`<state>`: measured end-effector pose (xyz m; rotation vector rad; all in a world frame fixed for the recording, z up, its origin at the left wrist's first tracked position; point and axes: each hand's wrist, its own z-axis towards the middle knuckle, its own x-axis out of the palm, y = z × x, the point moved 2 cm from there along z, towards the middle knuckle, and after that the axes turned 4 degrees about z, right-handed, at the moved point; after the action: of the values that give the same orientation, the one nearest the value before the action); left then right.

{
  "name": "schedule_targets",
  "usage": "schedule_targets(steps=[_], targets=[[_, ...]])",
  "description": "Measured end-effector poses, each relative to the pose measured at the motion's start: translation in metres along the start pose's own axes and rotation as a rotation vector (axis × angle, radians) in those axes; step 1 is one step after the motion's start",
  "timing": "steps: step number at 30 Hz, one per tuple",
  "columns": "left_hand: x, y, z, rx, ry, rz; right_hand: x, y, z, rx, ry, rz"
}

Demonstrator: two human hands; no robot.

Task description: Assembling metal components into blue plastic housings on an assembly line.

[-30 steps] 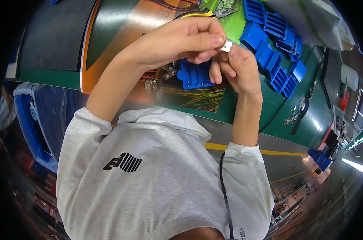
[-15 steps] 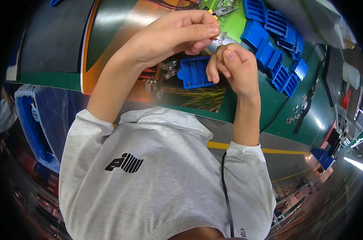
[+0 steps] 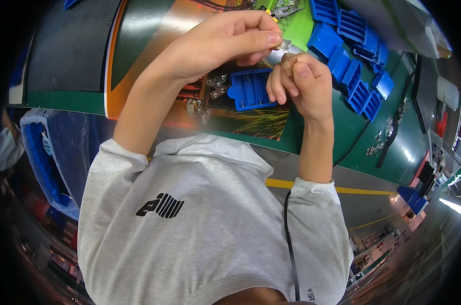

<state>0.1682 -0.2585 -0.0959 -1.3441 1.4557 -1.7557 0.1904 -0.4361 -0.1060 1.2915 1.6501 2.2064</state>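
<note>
Above the table my left hand pinches a small flat silvery metal plate between thumb and fingertips. Just right of the plate is my right hand, its thumb and forefinger closed and its other fingers curled. Whether anything sits in that pinch is too small to tell. Beneath the hands lies a blue plastic tray with slots, its right side partly behind my right fingers. Several small metal clips lie to its left, and more metal clips rest nearer me.
Several blue slotted plastic trays lie in a cluster at the right. Yellow-handled pliers rest on a green sheet at the back. Small metal parts and a black strip are farther right. A black cable crosses the table edge.
My right hand has shifted slightly right and away from the left fingertips. More of the metal plate in my left pinch now shows. The whole view has moved a little.
</note>
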Motion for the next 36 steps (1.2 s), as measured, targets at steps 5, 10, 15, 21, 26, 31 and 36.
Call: schedule_targets(steps=[5, 10, 15, 21, 26, 31, 36], targets=[[0.005, 0.002, 0.003, 0.081, 0.003, -0.044, -0.001, 0.000, -0.002, -0.021, 0.039, -0.079], [0.006, 0.001, 0.002, 0.132, 0.028, -0.058, 0.001, 0.000, 0.001, -0.025, 0.032, -0.036], [0.007, -0.004, 0.000, 0.098, 0.043, -0.162, 0.000, -0.001, 0.000, -0.053, 0.012, -0.051], [0.007, 0.007, 0.003, 0.181, 0.070, -0.047, 0.001, 0.000, 0.001, -0.079, -0.007, 0.019], [0.008, 0.005, 0.003, 0.189, 0.081, 0.029, 0.001, 0.001, 0.000, -0.118, -0.007, 0.047], [0.009, 0.007, 0.004, 0.192, 0.047, 0.070, 0.000, -0.001, 0.000, -0.138, -0.003, 0.078], [0.008, 0.008, 0.004, 0.174, 0.014, 0.075, -0.002, -0.002, 0.000, -0.166, 0.045, 0.043]])
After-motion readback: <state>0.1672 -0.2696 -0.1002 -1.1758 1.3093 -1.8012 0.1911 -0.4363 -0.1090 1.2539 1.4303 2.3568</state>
